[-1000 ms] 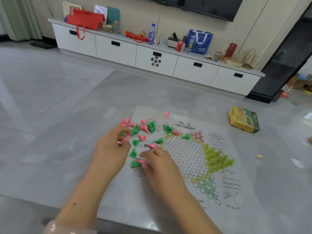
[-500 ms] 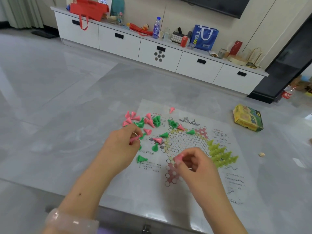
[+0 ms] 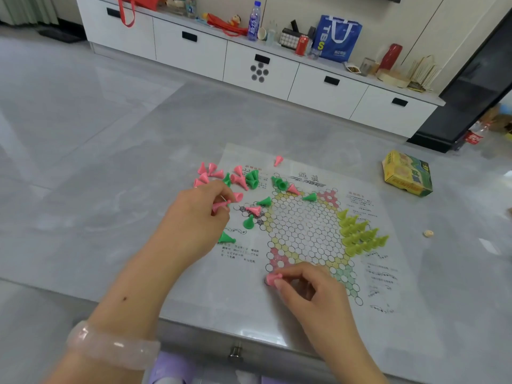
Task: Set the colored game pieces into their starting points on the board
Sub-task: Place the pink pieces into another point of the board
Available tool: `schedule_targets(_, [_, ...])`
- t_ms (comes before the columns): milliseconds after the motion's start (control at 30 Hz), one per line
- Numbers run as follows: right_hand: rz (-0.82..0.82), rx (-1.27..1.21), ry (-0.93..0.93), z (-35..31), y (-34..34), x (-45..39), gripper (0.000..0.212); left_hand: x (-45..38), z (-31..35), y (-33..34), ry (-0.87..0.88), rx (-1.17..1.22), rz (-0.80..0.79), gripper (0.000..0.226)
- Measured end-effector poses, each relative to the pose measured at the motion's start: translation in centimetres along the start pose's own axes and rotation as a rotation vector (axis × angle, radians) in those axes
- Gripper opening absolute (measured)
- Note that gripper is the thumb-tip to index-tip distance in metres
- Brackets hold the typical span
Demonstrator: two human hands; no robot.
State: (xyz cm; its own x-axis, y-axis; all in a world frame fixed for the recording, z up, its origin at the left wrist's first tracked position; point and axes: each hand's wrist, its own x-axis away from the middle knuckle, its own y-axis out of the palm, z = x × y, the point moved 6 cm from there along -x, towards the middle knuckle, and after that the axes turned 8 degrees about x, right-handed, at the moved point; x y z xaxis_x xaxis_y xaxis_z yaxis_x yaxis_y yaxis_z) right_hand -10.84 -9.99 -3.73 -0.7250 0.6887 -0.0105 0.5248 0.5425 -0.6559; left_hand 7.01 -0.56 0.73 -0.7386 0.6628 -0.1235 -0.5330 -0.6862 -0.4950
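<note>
Glossy grey stone-look tabletop [image 3: 116,206], with a white drawer cabinet [image 3: 327,92] cluttered along the far wall. Spread flat on the tabletop, a thin printed paper game board [image 3: 302,228] with a star of small circles and coloured corner triangles. Right hand [image 3: 307,286] pinching a small pink plastic cone-shaped piece [image 3: 273,279] between thumb and fingertip, held at the near tip of the pink corner triangle [image 3: 277,261], probably just being seated on a circle (contact with the paper not clear from here). Left hand [image 3: 202,217] curled round at least one more pink cone [image 3: 221,205], poking out between the fingers. Loose pink and green cones [image 3: 243,178] scattered in a heap at the board's far-left edge, several tipped on their sides. Lime-green cones [image 3: 360,234] already ranked upright in the right-hand triangle. Judged an early stage of the pink set: one corner filled, pink barely begun, green untouched. Next move likely called for a light, upright release so the narrow, slippery base did not topple, then a fresh pink cone passed across from the left hand.
</note>
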Motion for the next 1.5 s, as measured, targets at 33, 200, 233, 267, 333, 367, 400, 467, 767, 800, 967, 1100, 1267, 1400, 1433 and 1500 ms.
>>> schedule_targets(33, [0.008,0.024,-0.009,0.0,0.1,-0.1,0.008,0.0,0.0,0.1,0.002,-0.001,-0.003,0.019])
schedule_targets(200, [0.028,0.133,-0.071,-0.3,0.3,-0.6,0.009,-0.1,-0.1,0.2,-0.015,0.010,-0.023,0.020])
schedule_targets(233, [0.029,0.145,-0.077,-0.2,0.4,-0.6,0.009,-0.1,-0.1,0.2,-0.020,0.009,-0.027,0.022])
schedule_targets(267, [0.030,0.158,-0.083,-0.1,0.4,-0.6,0.009,-0.1,-0.1,0.1,-0.021,0.010,-0.031,0.023])
schedule_targets(333, [0.036,0.184,-0.099,0.0,0.5,-0.6,0.009,0.0,0.0,0.1,-0.021,0.014,-0.034,0.023])
schedule_targets(367, [0.037,0.195,-0.105,0.0,0.6,-0.6,0.010,0.0,0.0,0.1,-0.022,0.015,-0.035,0.023])
schedule_targets(400, [0.038,0.205,-0.111,-0.1,0.6,-0.6,0.012,0.1,0.0,0.1,-0.023,0.017,-0.037,0.023])
schedule_targets(467, [0.035,0.220,-0.121,-0.1,0.6,-0.6,0.016,0.1,-0.1,0.1,-0.027,0.022,-0.039,0.023])
schedule_targets(767, [0.035,0.252,-0.152,-0.2,0.6,-0.4,0.015,0.2,0.1,0.1,-0.015,0.029,-0.041,0.023])
schedule_targets(800, [0.019,0.248,-0.141,-0.2,0.7,-0.4,0.015,0.1,0.0,0.0,-0.019,0.032,-0.029,0.023])
schedule_targets(967, [-0.069,0.040,-0.039,-0.7,-0.5,-0.5,0.028,-0.4,-0.5,-1.0,-0.072,0.148,0.127,0.025])
schedule_targets(1100, [-0.094,-0.015,-0.040,-3.0,-2.4,-2.6,0.023,-0.8,-0.4,-2.0,-0.098,0.281,0.243,0.026])
schedule_targets(1267, [-0.139,0.517,-0.283,-6.5,-0.7,-8.6,0.029,-0.5,-0.9,-1.6,-0.151,0.366,0.229,0.030])
schedule_targets(1400, [-0.274,0.856,-0.441,-6.9,3.1,-12.2,0.031,-0.3,-1.5,-1.8,-0.201,0.403,0.224,0.028])
schedule_targets(1433, [-0.304,0.882,-0.457,-6.7,3.8,-12.5,0.030,-0.2,-1.5,-2.1,-0.205,0.415,0.235,0.027])
schedule_targets(1500, [-0.320,0.856,-0.455,-6.5,4.4,-13.0,0.024,-0.2,-1.6,-2.5,-0.203,0.428,0.242,0.025])
